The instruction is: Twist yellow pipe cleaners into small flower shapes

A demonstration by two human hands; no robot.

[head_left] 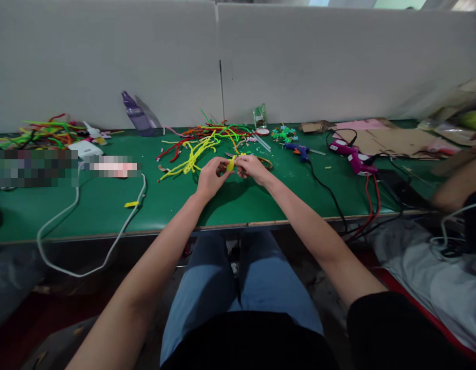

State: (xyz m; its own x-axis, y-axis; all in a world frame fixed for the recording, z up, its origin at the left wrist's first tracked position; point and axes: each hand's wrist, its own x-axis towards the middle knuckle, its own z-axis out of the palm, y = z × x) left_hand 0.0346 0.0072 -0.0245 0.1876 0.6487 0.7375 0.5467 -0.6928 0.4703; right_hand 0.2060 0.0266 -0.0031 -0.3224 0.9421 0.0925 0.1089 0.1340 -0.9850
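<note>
Both my hands meet over the middle of the green table [107, 205]. My left hand [212, 177] and my right hand [252, 168] each pinch one end of a short yellow pipe cleaner piece [231, 164] held between them. Just behind my hands lies a heap of loose pipe cleaners [207, 140] in yellow, red, green and orange. Beside my right hand a pair of scissors [266, 162] lies partly hidden.
A blue glue gun [297, 150] and two magenta glue guns [351, 156] lie to the right with cables running off the table edge. A purple bottle [134, 114] stands at the back wall. Cardboard sheets [392, 139] and another person's arm [459, 180] are at right. A white cable [74, 205] loops at left.
</note>
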